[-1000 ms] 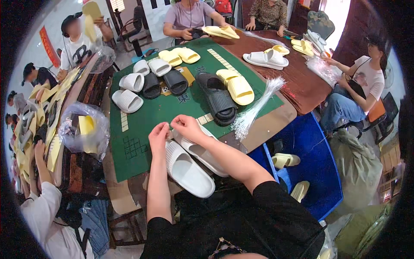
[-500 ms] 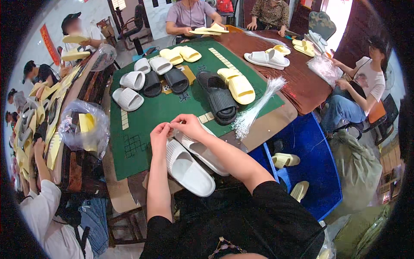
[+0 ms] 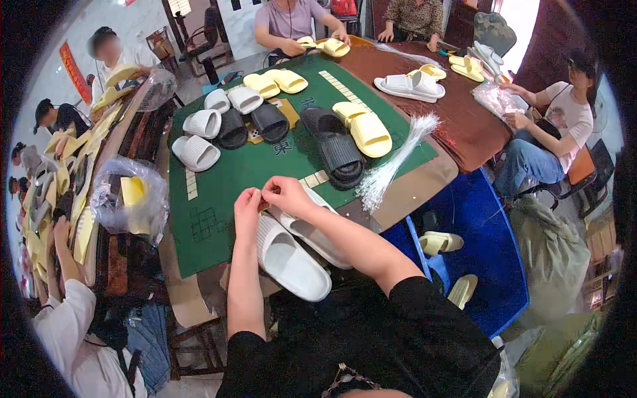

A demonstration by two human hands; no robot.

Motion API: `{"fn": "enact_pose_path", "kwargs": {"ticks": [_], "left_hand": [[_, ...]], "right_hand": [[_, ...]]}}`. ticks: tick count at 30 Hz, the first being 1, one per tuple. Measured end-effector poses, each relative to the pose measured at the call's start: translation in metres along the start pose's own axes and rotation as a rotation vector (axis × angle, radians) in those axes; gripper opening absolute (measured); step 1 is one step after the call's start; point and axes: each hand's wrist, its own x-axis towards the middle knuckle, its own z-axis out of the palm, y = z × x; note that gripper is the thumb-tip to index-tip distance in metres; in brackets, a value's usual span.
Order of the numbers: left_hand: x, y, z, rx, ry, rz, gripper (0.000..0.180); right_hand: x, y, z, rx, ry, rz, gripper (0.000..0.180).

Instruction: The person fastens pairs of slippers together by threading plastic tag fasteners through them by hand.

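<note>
A pair of light grey slide slippers lies at the near edge of the table: the left slipper (image 3: 295, 268) points toward me heel first, and the right slipper (image 3: 320, 237) is partly under my right forearm. My left hand (image 3: 247, 207) is closed in a pinch above their far ends. Close beside it, my right hand (image 3: 292, 196) pinches too, the fingertips almost meeting. What is between the fingers is too small to make out. To the right lies a bundle of thin white plastic strands (image 3: 397, 166).
Black slippers (image 3: 335, 149), yellow slippers (image 3: 363, 129) and grey slippers (image 3: 199, 152) stand on the green mat (image 3: 225, 232). A blue bin (image 3: 491, 232) with yellow slippers sits at my right. Co-workers handle slippers and clear bags around the tables; a plastic bag (image 3: 113, 212) hangs at left.
My hands have moved slightly apart at the fingertips, still pinched. The person across the table has turned and lowered the yellow slippers. The slippers before me have stayed in place.
</note>
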Motion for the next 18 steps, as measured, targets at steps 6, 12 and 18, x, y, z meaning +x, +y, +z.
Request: {"fn": "enact_pose_path", "kwargs": {"ticks": [6, 12, 18], "left_hand": [[0.008, -0.012, -0.008, 0.126, 0.012, 0.020, 0.017], [0.008, 0.005, -0.002, -0.059, 0.035, -0.092, 0.021], [0.000, 0.014, 0.002, -0.106, 0.026, -0.029, 0.036]], "right_hand": [[-0.002, -0.013, 0.001, -0.066, -0.025, 0.014, 0.013], [0.007, 0.011, 0.001, 0.113, 0.030, 0.004, 0.015], [0.007, 0.001, -0.001, 0.127, 0.022, 0.013, 0.017]]}}
